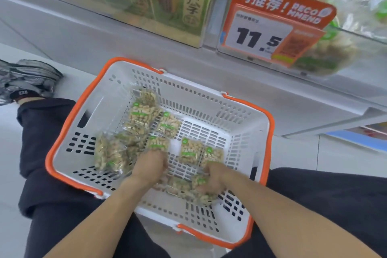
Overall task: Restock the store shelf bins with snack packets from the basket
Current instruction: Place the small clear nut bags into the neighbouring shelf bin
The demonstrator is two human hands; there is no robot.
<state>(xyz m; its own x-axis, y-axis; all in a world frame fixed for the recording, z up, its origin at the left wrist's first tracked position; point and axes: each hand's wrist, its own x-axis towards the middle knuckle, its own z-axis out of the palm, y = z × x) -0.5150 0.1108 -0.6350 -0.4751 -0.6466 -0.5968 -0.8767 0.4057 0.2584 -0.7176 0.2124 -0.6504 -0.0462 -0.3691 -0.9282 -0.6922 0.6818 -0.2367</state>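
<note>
Both hands down in the basket (247,132), which sits on the floor between the person's legs, just below the shelf. Left hand (149,165) curled over a packet (157,143) near the basket middle, fingers round its near edge, looks like a grip. Right hand (211,178) curled into a loose heap of packets (180,187) at the near wall, holding at least one; how many, can't tell, blurred. More packets (140,117) lie scattered over the left and back of the basket floor. Target bin (343,33) up right, behind the price tag (272,27), already part-filled with the same green-label bags.

Risks, as I judge them: the right grabs too many slick bags at once and some slip out on the lift. A bag corner could catch in the basket slots. The tag juts out in front of the bin, so a loaded hand could knock it. The neighbouring bin (167,0) holds another product, so misplacing is possible.
</note>
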